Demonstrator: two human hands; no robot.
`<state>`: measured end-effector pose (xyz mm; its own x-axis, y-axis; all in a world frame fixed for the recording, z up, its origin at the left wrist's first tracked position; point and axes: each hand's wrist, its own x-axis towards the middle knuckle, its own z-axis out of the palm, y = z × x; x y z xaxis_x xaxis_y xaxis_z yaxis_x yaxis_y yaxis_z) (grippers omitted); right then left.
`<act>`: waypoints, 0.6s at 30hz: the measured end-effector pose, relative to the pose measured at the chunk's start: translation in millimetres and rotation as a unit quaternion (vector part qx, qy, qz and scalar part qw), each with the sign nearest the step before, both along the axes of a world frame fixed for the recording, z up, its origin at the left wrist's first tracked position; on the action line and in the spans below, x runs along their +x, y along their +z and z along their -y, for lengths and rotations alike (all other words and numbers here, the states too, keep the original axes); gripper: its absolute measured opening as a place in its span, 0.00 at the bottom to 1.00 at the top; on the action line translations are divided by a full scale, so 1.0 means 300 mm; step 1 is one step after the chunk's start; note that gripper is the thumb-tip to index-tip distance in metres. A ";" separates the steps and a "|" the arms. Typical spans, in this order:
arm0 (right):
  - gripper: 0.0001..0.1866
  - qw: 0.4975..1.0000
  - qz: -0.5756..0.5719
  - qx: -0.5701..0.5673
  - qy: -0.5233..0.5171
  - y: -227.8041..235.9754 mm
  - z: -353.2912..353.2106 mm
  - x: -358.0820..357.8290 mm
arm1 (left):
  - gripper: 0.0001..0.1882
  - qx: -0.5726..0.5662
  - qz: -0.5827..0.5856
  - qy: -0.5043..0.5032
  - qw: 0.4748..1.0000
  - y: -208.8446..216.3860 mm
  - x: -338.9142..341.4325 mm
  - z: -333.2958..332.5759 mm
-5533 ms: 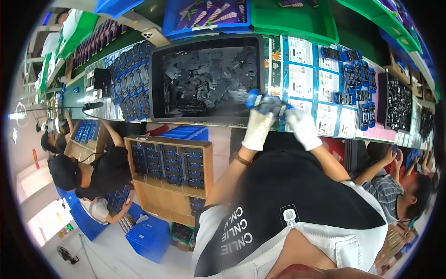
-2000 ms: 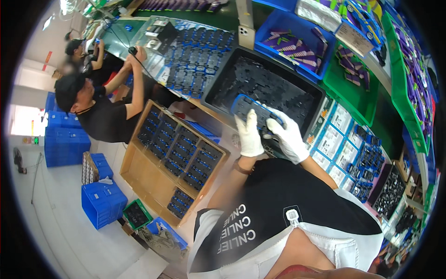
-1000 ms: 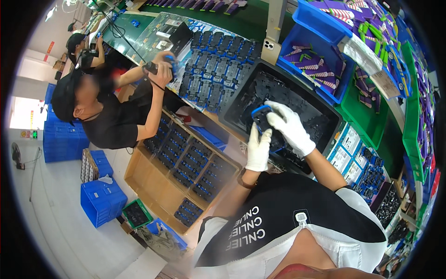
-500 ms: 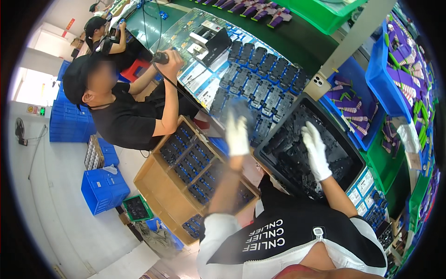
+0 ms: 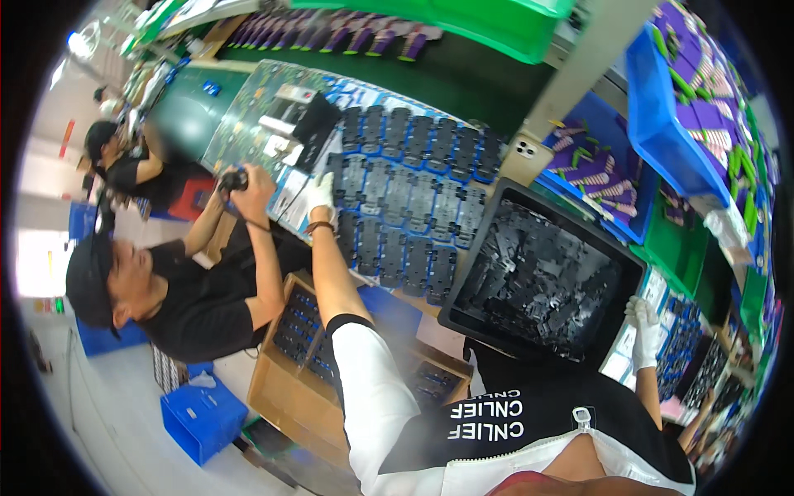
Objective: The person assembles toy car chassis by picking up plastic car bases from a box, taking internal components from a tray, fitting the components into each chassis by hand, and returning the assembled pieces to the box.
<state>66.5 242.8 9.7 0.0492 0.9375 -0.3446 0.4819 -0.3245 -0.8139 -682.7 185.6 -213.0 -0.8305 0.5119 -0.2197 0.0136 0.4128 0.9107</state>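
Several black plastic parts with blue undersides, shaped like toy car chassis, lie in three rows on the table. At the left end of the middle row, my white-gloved left hand has its fingers closed against the edge of one such part. My right hand, also gloved in white, is beside the right rim of a black bin. Its fingers are loosely bent and apart, with nothing visible in them. Loose black plastic pieces fill the bin.
A co-worker at the left holds a dark tool. Below stands a cardboard box with divided parts. A phone lies behind the bin. Blue-and-black parts lie at the right; blue crates hold purple-green pieces.
My left hand has gone left to the row's end, with the part it carried now at that end. My right hand has left the bin's pieces and moved right, past its rim. The view has shifted.
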 end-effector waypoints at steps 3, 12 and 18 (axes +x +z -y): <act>0.21 0.999 -0.031 -0.031 -0.007 -0.145 -0.013 0.279 | 0.27 -0.305 -0.458 -0.168 0.818 -0.103 -0.253 0.340; 0.15 0.959 -0.008 0.009 -0.282 -0.412 0.407 0.852 | 0.19 -0.262 -0.510 -0.018 0.819 0.321 0.324 0.126; 0.22 0.819 0.216 0.055 -0.528 -0.616 0.522 1.445 | 0.18 -0.048 -0.307 -0.058 0.949 0.517 0.983 0.188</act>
